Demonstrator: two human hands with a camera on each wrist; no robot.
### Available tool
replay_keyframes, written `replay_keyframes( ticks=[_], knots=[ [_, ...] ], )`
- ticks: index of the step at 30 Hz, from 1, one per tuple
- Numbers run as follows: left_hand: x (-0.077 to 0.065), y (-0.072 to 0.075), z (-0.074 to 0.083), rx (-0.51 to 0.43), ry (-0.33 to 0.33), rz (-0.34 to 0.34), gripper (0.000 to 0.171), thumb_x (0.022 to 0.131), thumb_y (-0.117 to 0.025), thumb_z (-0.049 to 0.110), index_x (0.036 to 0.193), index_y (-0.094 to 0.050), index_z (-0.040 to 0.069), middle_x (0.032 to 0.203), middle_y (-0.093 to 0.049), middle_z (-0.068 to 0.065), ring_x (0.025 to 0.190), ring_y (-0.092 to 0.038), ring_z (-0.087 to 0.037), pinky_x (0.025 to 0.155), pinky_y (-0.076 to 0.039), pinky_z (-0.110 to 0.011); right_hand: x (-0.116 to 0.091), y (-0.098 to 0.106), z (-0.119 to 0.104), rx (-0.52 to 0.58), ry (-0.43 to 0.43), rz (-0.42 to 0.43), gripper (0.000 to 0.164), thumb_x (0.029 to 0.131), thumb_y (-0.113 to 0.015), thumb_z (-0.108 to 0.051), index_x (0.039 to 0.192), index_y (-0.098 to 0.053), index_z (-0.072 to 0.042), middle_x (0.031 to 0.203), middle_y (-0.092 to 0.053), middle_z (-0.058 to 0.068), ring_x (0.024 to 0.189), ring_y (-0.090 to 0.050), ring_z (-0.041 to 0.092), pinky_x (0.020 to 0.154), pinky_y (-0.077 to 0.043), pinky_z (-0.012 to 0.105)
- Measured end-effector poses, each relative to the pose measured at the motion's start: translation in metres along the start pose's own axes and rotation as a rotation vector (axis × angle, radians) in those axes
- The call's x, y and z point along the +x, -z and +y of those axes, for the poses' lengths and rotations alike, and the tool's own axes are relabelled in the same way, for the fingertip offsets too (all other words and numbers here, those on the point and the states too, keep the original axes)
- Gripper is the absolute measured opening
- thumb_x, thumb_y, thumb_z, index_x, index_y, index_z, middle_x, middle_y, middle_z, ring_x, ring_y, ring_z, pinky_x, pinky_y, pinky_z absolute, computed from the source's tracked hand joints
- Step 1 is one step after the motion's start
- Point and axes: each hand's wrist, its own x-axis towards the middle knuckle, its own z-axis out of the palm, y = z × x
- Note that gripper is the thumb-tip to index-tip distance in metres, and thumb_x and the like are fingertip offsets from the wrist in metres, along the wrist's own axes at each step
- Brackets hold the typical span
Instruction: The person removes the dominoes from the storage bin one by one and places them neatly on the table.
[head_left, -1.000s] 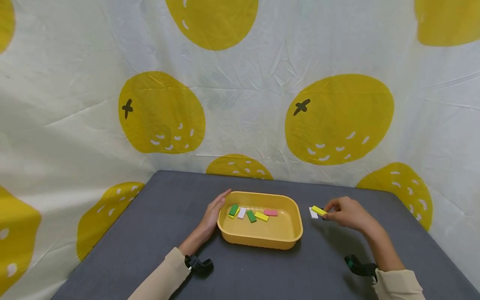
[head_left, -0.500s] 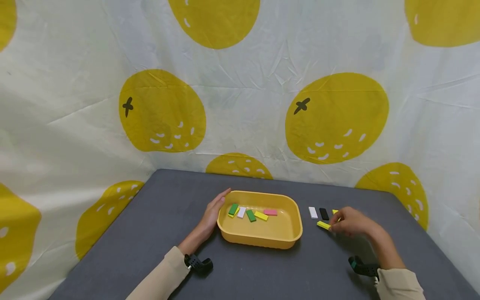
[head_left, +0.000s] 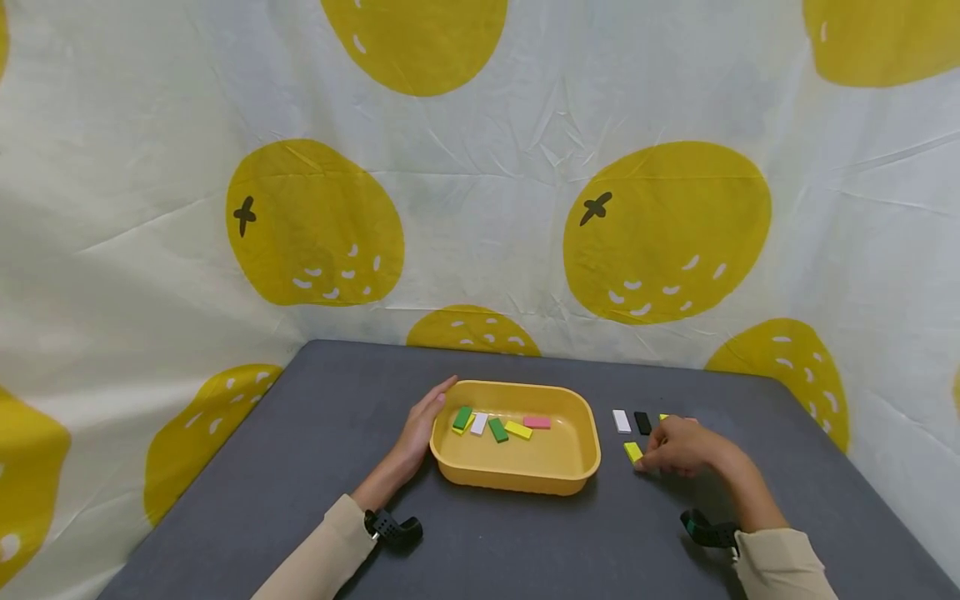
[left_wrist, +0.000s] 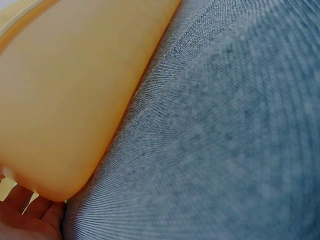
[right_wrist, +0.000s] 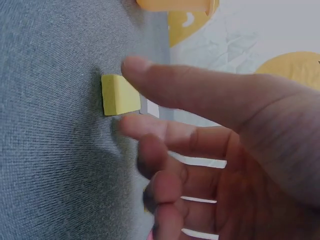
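Observation:
A yellow tray [head_left: 577, 467] stands on the grey table [head_left: 300, 467]; its side wall [left_wrist: 65, 100] fills the left wrist view. Inside lie two green blocks [head_left: 462, 418], a white one [head_left: 479, 423], a yellow one [head_left: 518, 430] and a pink one [head_left: 537, 422]. My left hand [head_left: 422, 429] rests flat against the tray's left side, fingers straight. To the right of the tray, my right hand [head_left: 642, 458] pinches a yellow block [head_left: 632, 451] [right_wrist: 119, 95] between thumb and forefinger, low on the table surface.
Behind the right hand a white block [head_left: 621, 421], a black block [head_left: 642, 422] and a yellow piece [head_left: 663, 417] lie in a row; the hand hides whatever lies further right. A cloth with orange prints [head_left: 480, 208] walls the table's back and sides.
My right hand has carried the yellow block from above the row of blocks toward me and down to the table. The left hand stays against the tray.

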Motion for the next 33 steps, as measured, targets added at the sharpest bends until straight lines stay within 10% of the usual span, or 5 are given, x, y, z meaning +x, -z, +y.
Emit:
replay_keyframes(
  ticks=[10, 33],
  knots=[
    [-0.001, 0.000, 0.002, 0.017, 0.006, 0.003, 0.048, 0.115, -0.032, 0.031, 0.160, -0.041, 0.016, 0.168, -0.036, -0.008, 0.159, -0.027, -0.030, 0.128, -0.023, -0.054, 0.009, -0.001, 0.011, 0.052, 0.054, 0.015, 0.047, 0.078, -0.088, -0.014, 0.117, -0.065, -0.003, 0.063, -0.053, 0.000, 0.052, -0.045, 0.014, 0.051, -0.042, 0.028],
    [-0.002, -0.002, 0.004, 0.006, 0.011, 0.009, 0.049, 0.114, -0.032, 0.032, 0.160, -0.041, 0.017, 0.168, -0.036, -0.007, 0.159, -0.027, -0.029, 0.128, -0.023, -0.055, 0.013, -0.006, 0.012, 0.058, 0.127, 0.011, 0.044, 0.076, -0.091, -0.014, 0.107, -0.064, -0.002, 0.062, -0.057, 0.000, 0.053, -0.049, 0.014, 0.049, -0.047, 0.029]
  ],
)
